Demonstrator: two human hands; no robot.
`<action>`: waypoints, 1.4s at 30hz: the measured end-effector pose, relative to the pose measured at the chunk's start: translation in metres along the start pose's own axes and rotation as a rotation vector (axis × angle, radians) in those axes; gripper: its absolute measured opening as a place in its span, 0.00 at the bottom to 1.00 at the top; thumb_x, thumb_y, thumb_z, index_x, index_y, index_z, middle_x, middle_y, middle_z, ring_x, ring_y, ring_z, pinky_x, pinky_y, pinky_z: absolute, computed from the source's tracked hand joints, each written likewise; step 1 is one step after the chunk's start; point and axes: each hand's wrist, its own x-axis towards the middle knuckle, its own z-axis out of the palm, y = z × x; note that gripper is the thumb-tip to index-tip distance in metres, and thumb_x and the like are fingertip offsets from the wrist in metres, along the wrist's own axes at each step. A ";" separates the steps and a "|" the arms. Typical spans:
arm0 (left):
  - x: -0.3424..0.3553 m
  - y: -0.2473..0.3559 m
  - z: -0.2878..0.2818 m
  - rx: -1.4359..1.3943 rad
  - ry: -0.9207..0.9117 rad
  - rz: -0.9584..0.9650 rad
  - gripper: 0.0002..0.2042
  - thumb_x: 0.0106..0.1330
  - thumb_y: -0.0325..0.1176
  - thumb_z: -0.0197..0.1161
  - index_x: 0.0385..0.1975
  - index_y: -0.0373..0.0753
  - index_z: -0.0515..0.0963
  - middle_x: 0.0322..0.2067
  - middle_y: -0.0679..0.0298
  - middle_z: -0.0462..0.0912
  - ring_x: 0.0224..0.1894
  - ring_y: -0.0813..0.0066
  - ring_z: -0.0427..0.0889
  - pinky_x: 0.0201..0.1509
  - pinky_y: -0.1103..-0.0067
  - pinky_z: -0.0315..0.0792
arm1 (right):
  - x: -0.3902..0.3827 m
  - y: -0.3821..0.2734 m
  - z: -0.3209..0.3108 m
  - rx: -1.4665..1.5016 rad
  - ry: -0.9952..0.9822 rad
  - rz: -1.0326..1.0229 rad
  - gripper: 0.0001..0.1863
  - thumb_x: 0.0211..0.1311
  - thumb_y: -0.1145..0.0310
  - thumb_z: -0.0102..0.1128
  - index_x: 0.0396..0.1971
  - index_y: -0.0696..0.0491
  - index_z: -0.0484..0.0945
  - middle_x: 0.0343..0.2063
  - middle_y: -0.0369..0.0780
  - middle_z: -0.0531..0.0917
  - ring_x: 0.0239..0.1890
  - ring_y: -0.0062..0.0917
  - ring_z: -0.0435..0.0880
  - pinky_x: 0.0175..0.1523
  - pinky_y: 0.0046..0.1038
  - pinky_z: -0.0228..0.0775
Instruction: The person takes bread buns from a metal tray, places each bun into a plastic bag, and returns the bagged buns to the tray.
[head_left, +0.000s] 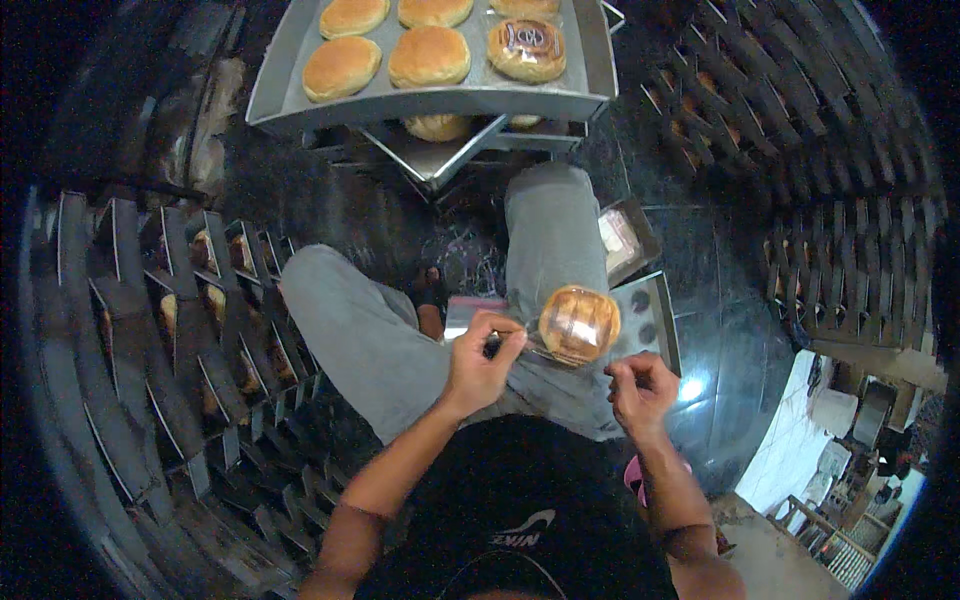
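Observation:
A round golden-brown bun (pixel 572 338) in a shiny clear plastic bag with dark print appears between my hands, over my right thigh. My left hand (pixel 478 368) is closed in a pinch at the left edge of that bag. At the bag's lower right, my right hand (pixel 645 397) has thumb and fingers pressed together. What it pinches, if anything, is too small to make out. Ahead of my knees stands a metal tray (pixel 420 100) bearing several unwrapped buns (pixel 430 57) and, at its right, a bun in a printed clear bag (pixel 526 50).
Below the front tray sits another tray (pixel 432 165) set askew. Beside my right leg lie a tray with dark round spots (pixel 655 318) and a box with white contents (pixel 622 238). Racks of stacked trays rise at left (pixel 180 340) and right (pixel 850 260). A pink container (pixel 634 478) is by my right forearm.

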 end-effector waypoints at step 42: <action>0.113 -0.126 -0.064 0.181 -0.279 -0.475 0.36 0.73 0.63 0.47 0.46 0.27 0.81 0.46 0.54 0.86 0.52 0.65 0.83 0.61 0.69 0.72 | 0.097 0.019 0.153 -0.538 -0.419 -0.389 0.09 0.53 0.74 0.68 0.31 0.58 0.76 0.39 0.49 0.81 0.43 0.48 0.79 0.50 0.42 0.73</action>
